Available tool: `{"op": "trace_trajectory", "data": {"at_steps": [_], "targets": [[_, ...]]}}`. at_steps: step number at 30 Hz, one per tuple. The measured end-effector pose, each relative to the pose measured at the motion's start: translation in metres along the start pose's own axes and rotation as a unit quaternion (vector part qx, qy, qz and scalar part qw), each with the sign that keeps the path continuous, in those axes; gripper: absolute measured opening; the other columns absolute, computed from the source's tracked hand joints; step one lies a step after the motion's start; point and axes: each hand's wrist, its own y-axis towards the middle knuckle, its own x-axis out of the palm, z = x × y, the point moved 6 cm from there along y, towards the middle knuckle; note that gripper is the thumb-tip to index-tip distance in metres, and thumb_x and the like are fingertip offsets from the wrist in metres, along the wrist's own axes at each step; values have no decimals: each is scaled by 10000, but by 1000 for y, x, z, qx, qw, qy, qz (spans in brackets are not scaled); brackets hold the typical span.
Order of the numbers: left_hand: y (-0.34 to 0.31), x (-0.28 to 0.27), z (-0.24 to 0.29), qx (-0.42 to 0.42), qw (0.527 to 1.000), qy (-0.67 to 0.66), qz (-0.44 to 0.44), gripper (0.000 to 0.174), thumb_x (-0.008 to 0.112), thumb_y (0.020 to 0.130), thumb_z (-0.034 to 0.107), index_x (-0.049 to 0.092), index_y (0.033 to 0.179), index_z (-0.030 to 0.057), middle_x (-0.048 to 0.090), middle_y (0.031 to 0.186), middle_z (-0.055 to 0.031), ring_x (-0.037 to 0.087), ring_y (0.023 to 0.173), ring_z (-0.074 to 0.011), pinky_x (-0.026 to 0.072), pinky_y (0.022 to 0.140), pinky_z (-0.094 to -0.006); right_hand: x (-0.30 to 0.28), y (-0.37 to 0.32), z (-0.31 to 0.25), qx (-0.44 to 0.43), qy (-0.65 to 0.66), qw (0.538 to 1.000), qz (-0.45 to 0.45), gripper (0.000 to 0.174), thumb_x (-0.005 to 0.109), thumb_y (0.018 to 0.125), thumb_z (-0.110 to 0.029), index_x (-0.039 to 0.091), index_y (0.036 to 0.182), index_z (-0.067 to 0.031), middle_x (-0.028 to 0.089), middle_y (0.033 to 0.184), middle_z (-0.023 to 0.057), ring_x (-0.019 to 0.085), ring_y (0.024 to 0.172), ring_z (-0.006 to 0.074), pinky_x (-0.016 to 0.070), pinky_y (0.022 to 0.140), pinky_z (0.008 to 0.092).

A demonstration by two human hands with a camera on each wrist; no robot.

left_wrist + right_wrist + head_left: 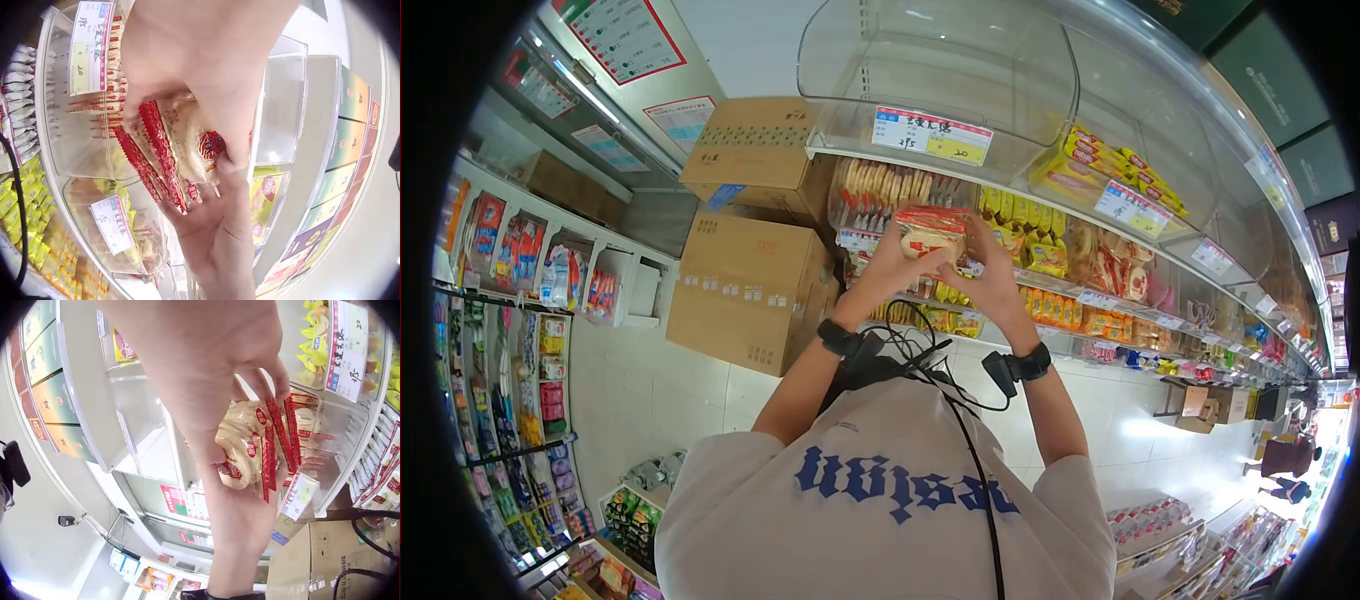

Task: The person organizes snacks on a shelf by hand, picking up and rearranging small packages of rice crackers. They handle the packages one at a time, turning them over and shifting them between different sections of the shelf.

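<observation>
Between both hands, above the shelf, is a small bundle of cracker packets (932, 236), pale round crackers in clear wrappers with red crimped ends. My left hand (888, 268) grips the left side, thumb across the front wrapper in the left wrist view. From the other side my right hand (992, 275) holds the same packets, its thumb pressed on the wrapper and fingers round the edge in the right wrist view. The red ends line up closely. Just behind stands a clear bin (75, 140) of similar red-ended packets in upright rows.
Two stacked cardboard boxes (745, 290) stand left of the shelf. Clear bin walls and price tags (932, 135) project above the hands. Yellow packets (1040, 250) fill bins to the right. A loose black cable (975, 450) hangs across the shirt.
</observation>
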Motion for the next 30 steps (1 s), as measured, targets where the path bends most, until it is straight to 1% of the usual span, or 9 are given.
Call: {"op": "trace_trajectory", "data": {"at_steps": [5,8,11,13,17,20,23,26,30], "targets": [[5,-8,-7,-39,999,-1,-18,857,799,917,134,269,1572,-21,580,1380,-115,583,1230,-160,508,1033,-311,-3,6,-26,16,-25,1000,-11,890,857,806,-186,375,1525,23,642,1330,263,680,1196,320,569,952,390],[5,-9,-6,-31,998,36,-34,829,790,931,173,302,1573,-23,584,1376,-127,583,1223,-167,508,1021,-326,0,6,-23,16,-9,1000,-6,888,855,810,-192,369,1525,15,664,1289,260,700,1148,324,577,929,388],[6,-14,6,22,989,143,-41,658,711,996,216,400,1519,-36,598,1356,-144,603,1194,-198,500,1017,-357,-1,11,-4,-66,-32,996,47,893,853,812,-185,352,1525,12,676,1255,265,725,1092,331,595,884,394],[10,-26,9,70,977,201,15,548,676,1009,221,470,1436,-54,610,1355,-182,604,1225,-291,480,1047,-381,-13,20,-20,-5,-51,996,74,885,844,816,-213,351,1516,10,675,1238,279,735,1035,364,607,844,423],[24,-37,6,117,922,363,70,355,600,1005,135,597,1311,-43,613,1334,-205,545,1296,-400,428,1107,-432,-18,35,-14,46,-187,977,92,832,808,827,-329,388,1466,-4,676,1184,297,728,931,440,614,766,495],[44,-33,-28,231,821,521,28,356,583,988,141,617,1308,-10,600,1367,-196,489,1365,-400,362,1168,-517,-8,48,-23,101,-306,944,74,754,774,829,-425,459,1379,-18,693,1080,287,707,890,471,603,733,519],[44,-18,-44,263,774,575,18,385,584,961,152,619,1307,-12,603,1368,-176,461,1415,-356,327,1189,-561,0,65,-21,45,-356,928,104,774,769,819,-477,502,1387,-24,712,984,255,710,866,458,590,750,525],[44,-15,-54,221,756,616,-17,419,585,957,196,607,1317,-17,580,1416,-161,435,1442,-342,320,1194,-561,6,78,-7,51,-400,911,91,584,767,807,-438,617,1191,-25,703,1049,242,715,870,444,590,751,531],[44,-18,-56,227,762,606,30,474,590,946,225,576,1358,-10,553,1456,-150,422,1452,-336,323,1196,-546,14,94,-2,63,-445,891,64,529,743,800,-405,668,1198,-65,703,1124,209,704,966,402,566,805,511]]}}
